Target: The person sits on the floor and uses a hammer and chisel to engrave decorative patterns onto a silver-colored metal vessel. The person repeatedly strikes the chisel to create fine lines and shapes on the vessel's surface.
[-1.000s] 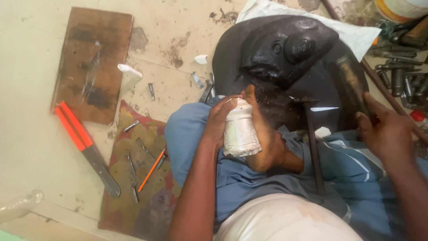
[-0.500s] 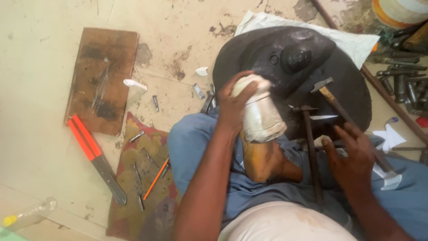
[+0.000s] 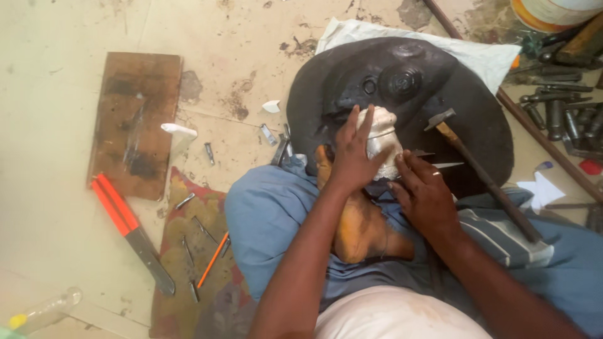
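1. Head view shows you seated on the floor, a black dome in front of your legs, so the work sits close and steady.
2. Your left hand wraps the pale vessel, fingers closed over its top, pressing it on the dome.
3. Your right hand lies just beside it, fingers spread, fingertips touching its lower side.
4. A hammer rests on the dome, near your right hand, easy to take.

Pale, stained floor; brown wooden board far left; patterned mat near left; white cloth far right.
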